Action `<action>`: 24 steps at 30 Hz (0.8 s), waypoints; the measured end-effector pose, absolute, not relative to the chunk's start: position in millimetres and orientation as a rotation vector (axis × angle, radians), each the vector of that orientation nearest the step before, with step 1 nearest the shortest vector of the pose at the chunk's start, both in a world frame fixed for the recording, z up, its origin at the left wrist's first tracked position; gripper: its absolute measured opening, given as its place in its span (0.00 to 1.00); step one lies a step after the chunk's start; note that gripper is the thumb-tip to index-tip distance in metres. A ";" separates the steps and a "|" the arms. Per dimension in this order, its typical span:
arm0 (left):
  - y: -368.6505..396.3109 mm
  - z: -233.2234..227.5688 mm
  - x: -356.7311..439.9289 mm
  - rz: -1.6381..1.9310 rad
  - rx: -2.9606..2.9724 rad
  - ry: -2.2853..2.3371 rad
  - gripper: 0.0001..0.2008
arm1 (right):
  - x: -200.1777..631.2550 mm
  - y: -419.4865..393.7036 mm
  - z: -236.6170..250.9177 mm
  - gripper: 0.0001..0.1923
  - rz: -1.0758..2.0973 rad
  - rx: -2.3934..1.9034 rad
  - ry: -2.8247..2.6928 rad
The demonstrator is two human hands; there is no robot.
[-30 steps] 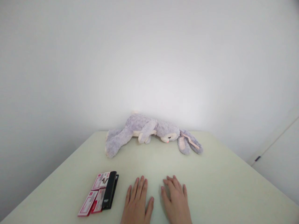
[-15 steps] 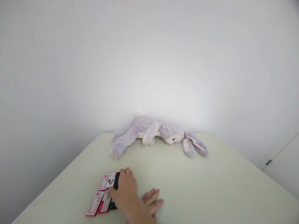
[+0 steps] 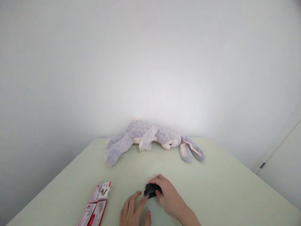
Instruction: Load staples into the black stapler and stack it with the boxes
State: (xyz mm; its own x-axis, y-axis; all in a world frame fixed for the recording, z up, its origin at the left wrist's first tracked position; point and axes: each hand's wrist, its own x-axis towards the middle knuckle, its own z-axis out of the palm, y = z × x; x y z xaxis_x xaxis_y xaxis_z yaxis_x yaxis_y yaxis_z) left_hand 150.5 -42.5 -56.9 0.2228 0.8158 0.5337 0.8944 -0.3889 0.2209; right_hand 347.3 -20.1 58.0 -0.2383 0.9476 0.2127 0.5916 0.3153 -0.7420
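Observation:
My right hand (image 3: 166,194) pinches a small black stapler (image 3: 151,190) between thumb and fingers, low over the table or resting on it; I cannot tell which. Part of the stapler is hidden under those fingers. My left hand (image 3: 134,208) is just to its left, palm down with fingers spread. Its index fingertip reaches the stapler's near left end. Farther left lie several small red-and-white boxes in two rows: a box with a dark picture (image 3: 104,191), and in front of it a box with a grey picture (image 3: 97,213).
A pale purple plush rabbit (image 3: 141,131) lies on its side along the table's back edge, by the white wall (image 3: 150,62). The pale green table (image 3: 211,188) stretches to the right of my hands.
My right hand has carried the stapler rightward from beside the boxes to the table's front middle. My left hand now shows left of it, uncrossed. The view has shifted slightly.

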 end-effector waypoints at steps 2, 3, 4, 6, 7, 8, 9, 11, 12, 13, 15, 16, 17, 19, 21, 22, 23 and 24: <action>-41.6 -66.8 158.0 -0.769 -2.380 -1.541 0.30 | 350.2 -27.0 54.4 0.31 0.747 -1.313 -1.852; -41.9 -71.4 162.1 -0.714 -2.393 -1.507 0.31 | 348.0 -29.8 52.4 0.29 0.739 -1.319 -1.820; -42.4 -75.5 166.1 -0.670 -2.391 -1.506 0.32 | 343.9 -32.4 50.2 0.27 0.715 -1.339 -1.789; -43.9 -81.1 172.5 -0.595 -2.366 -1.571 0.31 | 331.1 -36.7 45.8 0.21 0.631 -1.412 -1.716; -44.6 -82.3 174.3 -0.555 -2.373 -1.598 0.30 | 323.6 -38.3 43.7 0.19 0.575 -1.460 -1.670; -45.0 -82.4 175.2 -0.512 -2.399 -1.611 0.31 | 316.0 -39.4 41.6 0.17 0.519 -1.505 -1.623; -45.2 -81.4 175.1 -0.472 -2.431 -1.624 0.32 | 309.1 -39.9 39.8 0.15 0.468 -1.539 -1.578; -45.0 -75.7 173.0 -0.411 -2.493 -1.664 0.34 | 299.6 -38.6 37.2 0.12 0.400 -1.560 -1.505; -44.8 -71.3 171.4 -0.395 -2.517 -1.693 0.35 | 298.0 -36.9 36.4 0.11 0.396 -1.546 -1.466; -44.7 -66.1 169.8 -0.389 -2.540 -1.726 0.35 | 298.9 -34.8 36.0 0.09 0.421 -1.518 -1.414; -45.1 -54.5 167.6 -0.383 -2.605 -1.776 0.35 | 308.7 -30.0 35.4 0.10 0.547 -1.416 -1.255; -45.7 -48.8 167.4 -0.386 -2.632 -1.799 0.36 | 317.2 -28.1 34.9 0.13 0.632 -1.347 -1.140; -46.5 -43.8 168.1 -0.391 -2.647 -1.823 0.36 | 327.3 -26.7 33.8 0.17 0.715 -1.275 -1.005; -48.6 -36.8 171.8 -0.414 -2.635 -1.875 0.36 | 350.2 -26.4 29.5 0.22 0.849 -1.143 -0.723; -50.3 -34.0 177.8 -0.456 -2.591 -1.917 0.36 | 372.2 -28.9 22.5 0.25 0.939 -1.062 -0.506; -50.8 -33.8 180.7 -0.480 -2.582 -1.917 0.36 | 381.8 -30.7 18.3 0.26 0.982 -1.040 -0.435; -51.0 -34.1 182.8 -0.509 -2.576 -1.907 0.36 | 390.0 -32.7 14.0 0.28 1.024 -1.025 -0.388; -51.1 -34.6 183.4 -0.541 -2.570 -1.886 0.36 | 397.2 -34.8 9.9 0.29 1.063 -1.018 -0.359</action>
